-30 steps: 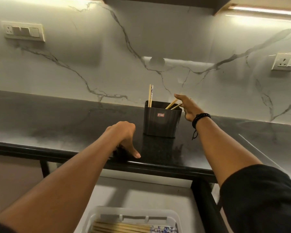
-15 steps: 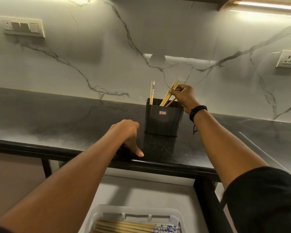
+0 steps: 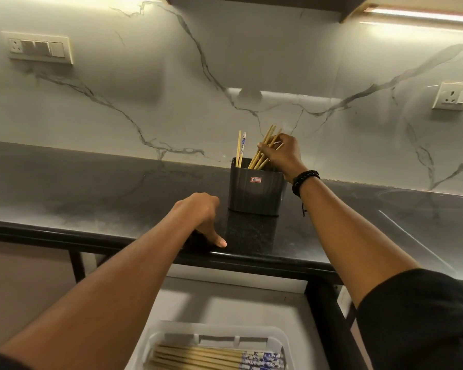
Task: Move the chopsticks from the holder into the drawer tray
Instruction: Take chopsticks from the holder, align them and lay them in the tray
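KITCHEN COUNTER: A person's right hand [image 3: 284, 153] pinches a slanting bundle of wooden chopsticks [image 3: 265, 145], fingers and thumb closed round the sticks just above the rim of the dark holder [image 3: 255, 194] on the black countertop [image 3: 118, 198]. Below the fingertips, the lower ends of the bundle sit inside the holder; above them, the upper ends fan out. To the left of the fingers and apart from the grip, two more chopsticks [image 3: 239, 149] stand upright in the holder, one with a blue-patterned top. The left hand [image 3: 201, 213] rests on the counter edge near the holder, fingers folded under the palm with nothing seen in them, thumb pressed flat. Below both hands, the white tray [image 3: 285, 340] in the open drawer [image 3: 225, 303] already holds a row of chopsticks [image 3: 198, 356] lying side by side. The lift likely goes best drawn along the sticks' own slant until the tips clear the rim. The pinch should be firm enough that no fanned stick slips loose, and the bundle then laid parallel to those in the tray. The upright pair would need a second reach.
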`<control>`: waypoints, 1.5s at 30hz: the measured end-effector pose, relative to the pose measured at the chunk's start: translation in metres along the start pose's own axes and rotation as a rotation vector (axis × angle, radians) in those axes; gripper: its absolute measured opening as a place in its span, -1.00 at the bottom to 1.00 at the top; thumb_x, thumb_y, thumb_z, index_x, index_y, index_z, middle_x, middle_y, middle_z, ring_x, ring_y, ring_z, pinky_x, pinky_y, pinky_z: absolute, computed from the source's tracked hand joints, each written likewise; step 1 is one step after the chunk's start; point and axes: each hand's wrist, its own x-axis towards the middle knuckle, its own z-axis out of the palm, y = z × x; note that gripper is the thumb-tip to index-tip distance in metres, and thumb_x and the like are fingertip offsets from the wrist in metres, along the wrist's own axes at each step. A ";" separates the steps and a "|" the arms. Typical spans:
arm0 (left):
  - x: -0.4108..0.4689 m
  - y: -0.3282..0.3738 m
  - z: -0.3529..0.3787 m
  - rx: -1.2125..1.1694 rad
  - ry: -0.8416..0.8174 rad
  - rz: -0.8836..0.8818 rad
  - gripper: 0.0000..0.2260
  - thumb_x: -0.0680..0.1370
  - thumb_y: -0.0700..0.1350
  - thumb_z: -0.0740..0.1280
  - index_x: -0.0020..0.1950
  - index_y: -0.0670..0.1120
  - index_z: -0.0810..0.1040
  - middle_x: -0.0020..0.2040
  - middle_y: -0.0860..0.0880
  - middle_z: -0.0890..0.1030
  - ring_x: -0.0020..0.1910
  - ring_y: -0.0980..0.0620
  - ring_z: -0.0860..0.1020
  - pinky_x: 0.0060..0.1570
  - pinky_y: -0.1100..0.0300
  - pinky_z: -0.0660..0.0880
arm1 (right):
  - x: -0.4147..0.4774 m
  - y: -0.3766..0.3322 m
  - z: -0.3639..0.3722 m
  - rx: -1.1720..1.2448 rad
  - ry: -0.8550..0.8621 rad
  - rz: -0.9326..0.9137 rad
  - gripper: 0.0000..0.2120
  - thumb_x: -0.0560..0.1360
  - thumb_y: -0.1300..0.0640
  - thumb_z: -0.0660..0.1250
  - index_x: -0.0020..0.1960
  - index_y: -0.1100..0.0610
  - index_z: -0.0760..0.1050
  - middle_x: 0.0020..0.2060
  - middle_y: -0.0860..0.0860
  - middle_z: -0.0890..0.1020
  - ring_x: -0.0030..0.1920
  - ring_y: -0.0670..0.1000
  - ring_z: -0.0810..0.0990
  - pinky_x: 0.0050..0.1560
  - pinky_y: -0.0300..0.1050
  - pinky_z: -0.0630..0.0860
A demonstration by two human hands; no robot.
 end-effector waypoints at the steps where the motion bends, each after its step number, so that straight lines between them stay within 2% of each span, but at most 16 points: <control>1: 0.000 0.000 0.000 -0.001 0.003 0.001 -0.32 0.35 0.13 0.53 0.30 -0.15 0.36 0.04 -0.08 0.41 0.14 -0.17 0.53 0.16 -0.06 0.54 | 0.000 0.001 0.000 0.006 -0.049 0.008 -0.81 0.47 0.13 0.47 0.01 0.19 0.56 -0.07 0.15 0.68 -0.09 0.09 0.71 -0.02 0.03 0.67; 3: -0.001 0.001 0.001 -0.003 0.005 0.003 -0.33 0.36 0.13 0.53 0.30 -0.16 0.36 0.04 -0.09 0.42 0.13 -0.17 0.53 0.17 -0.05 0.54 | -0.004 0.002 0.001 0.008 -0.111 -0.004 -0.83 0.48 0.16 0.47 0.02 0.20 0.58 -0.07 0.16 0.69 -0.07 0.11 0.72 -0.02 0.07 0.67; 10: -0.002 0.000 0.002 0.034 0.035 0.014 -0.30 0.36 0.14 0.52 0.34 -0.15 0.33 0.27 -0.13 0.45 0.20 -0.18 0.50 0.21 -0.06 0.50 | -0.008 0.000 -0.003 -0.045 -0.101 -0.030 -0.78 0.43 0.12 0.51 -0.02 0.23 0.60 -0.12 0.14 0.71 -0.15 0.05 0.73 -0.08 0.06 0.69; 14: 0.001 -0.001 0.003 0.054 0.040 0.025 -0.28 0.36 0.15 0.52 0.36 -0.15 0.32 0.27 -0.13 0.45 0.23 -0.17 0.47 0.24 -0.06 0.47 | -0.012 -0.009 -0.018 0.046 -0.051 0.027 -0.79 0.46 0.16 0.48 0.00 0.26 0.56 -0.15 0.15 0.70 -0.24 -0.01 0.73 -0.26 -0.12 0.68; 16: 0.000 -0.002 0.002 0.060 0.033 0.034 -0.36 0.37 0.15 0.51 0.27 -0.17 0.38 0.15 -0.12 0.49 0.10 -0.13 0.52 0.18 -0.02 0.51 | -0.013 -0.012 -0.029 0.066 -0.010 0.027 -0.74 0.46 0.16 0.49 0.04 0.30 0.57 -0.15 0.16 0.70 -0.24 0.02 0.74 -0.24 -0.10 0.69; 18: -0.001 -0.001 0.004 0.064 0.050 0.049 -0.51 0.38 0.15 0.50 0.02 -0.16 0.42 -0.06 -0.08 0.50 -0.08 -0.08 0.52 0.11 0.01 0.55 | -0.015 -0.013 -0.041 0.112 0.031 0.039 -0.73 0.45 0.17 0.50 0.05 0.31 0.58 -0.15 0.18 0.71 -0.23 0.05 0.74 -0.22 -0.05 0.69; 21: -0.002 -0.004 0.012 0.094 0.108 0.069 -0.57 0.40 0.17 0.47 -0.24 -0.11 0.35 -0.23 -0.03 0.48 -0.13 -0.04 0.51 0.07 0.05 0.55 | -0.021 -0.016 -0.059 0.170 0.101 0.034 -0.76 0.44 0.18 0.51 0.01 0.30 0.60 -0.18 0.18 0.71 -0.25 0.03 0.74 -0.26 -0.10 0.68; 23: -0.002 -0.009 0.018 0.135 0.164 0.095 -0.55 0.42 0.21 0.44 -0.30 -0.08 0.32 -0.29 -0.01 0.46 -0.17 0.00 0.50 -0.03 0.12 0.51 | -0.027 -0.019 -0.069 0.209 0.155 0.030 -0.76 0.43 0.17 0.52 0.00 0.30 0.61 -0.19 0.18 0.71 -0.24 0.04 0.74 -0.27 -0.11 0.67; 26: -0.005 -0.016 0.030 0.160 0.241 0.126 -0.54 0.48 0.23 0.37 -0.34 -0.07 0.29 -0.36 0.00 0.42 -0.34 0.08 0.42 -0.16 0.18 0.42 | -0.035 -0.022 -0.081 0.250 0.232 0.032 -0.76 0.43 0.15 0.53 -0.01 0.29 0.62 -0.18 0.18 0.71 -0.21 0.08 0.74 -0.23 -0.06 0.69; 30: -0.015 -0.020 0.047 0.159 0.326 0.124 -0.52 0.54 0.24 0.26 -0.38 -0.09 0.32 -0.42 0.01 0.40 -0.43 0.12 0.37 -0.23 0.22 0.37 | -0.050 -0.026 -0.098 0.359 0.293 0.048 -0.77 0.43 0.16 0.52 0.00 0.27 0.62 -0.14 0.20 0.71 -0.16 0.10 0.74 -0.16 0.03 0.69; 32: -0.019 -0.025 0.054 0.069 0.363 0.134 -0.51 0.55 0.24 0.25 -0.41 -0.10 0.38 -0.47 0.02 0.39 -0.47 0.12 0.35 -0.28 0.26 0.36 | -0.057 -0.028 -0.105 0.425 0.303 0.084 -0.76 0.43 0.17 0.52 0.01 0.28 0.62 -0.12 0.20 0.71 -0.14 0.11 0.74 -0.14 0.05 0.69; 36: -0.033 -0.034 0.067 -0.271 0.437 0.181 -0.57 0.56 0.18 0.27 -0.38 -0.07 0.55 -0.51 0.02 0.45 -0.50 0.12 0.39 -0.37 0.31 0.36 | -0.076 -0.030 -0.112 0.571 0.306 0.183 -0.72 0.42 0.18 0.53 0.05 0.31 0.60 -0.08 0.22 0.71 -0.13 0.11 0.74 -0.11 0.06 0.69; 40: -0.048 -0.032 0.083 -0.574 0.578 0.216 -0.58 0.55 0.18 0.27 -0.37 -0.07 0.57 -0.42 -0.09 0.60 -0.38 -0.03 0.59 -0.27 0.24 0.51 | -0.106 -0.035 -0.110 0.795 0.279 0.294 -0.64 0.43 0.23 0.51 0.15 0.37 0.54 -0.01 0.26 0.68 -0.10 0.13 0.74 -0.20 -0.09 0.67; 42: -0.058 -0.025 0.091 -0.694 0.631 0.250 -0.63 0.55 0.16 0.28 -0.37 -0.01 0.56 -0.45 0.08 0.58 -0.38 0.12 0.57 -0.22 0.24 0.50 | -0.125 -0.037 -0.106 0.872 0.247 0.341 -0.63 0.44 0.25 0.49 0.18 0.39 0.51 0.00 0.27 0.68 -0.10 0.13 0.73 -0.22 -0.10 0.67; 44: -0.070 -0.015 0.099 -0.800 0.658 0.275 -0.74 0.56 0.12 0.29 -0.17 0.01 0.65 -0.34 0.22 0.58 -0.29 0.26 0.55 -0.21 0.33 0.45 | -0.146 -0.037 -0.102 0.930 0.205 0.400 -0.65 0.46 0.26 0.46 0.19 0.37 0.50 0.01 0.27 0.67 -0.08 0.12 0.72 -0.23 -0.11 0.68; 45: -0.075 -0.011 0.104 -0.876 0.656 0.283 -0.77 0.56 0.12 0.29 -0.06 0.01 0.66 -0.25 0.21 0.61 -0.22 0.28 0.56 -0.21 0.38 0.44 | -0.157 -0.036 -0.101 0.964 0.184 0.441 -0.67 0.47 0.26 0.45 0.18 0.36 0.51 0.01 0.26 0.67 -0.08 0.12 0.72 -0.24 -0.12 0.68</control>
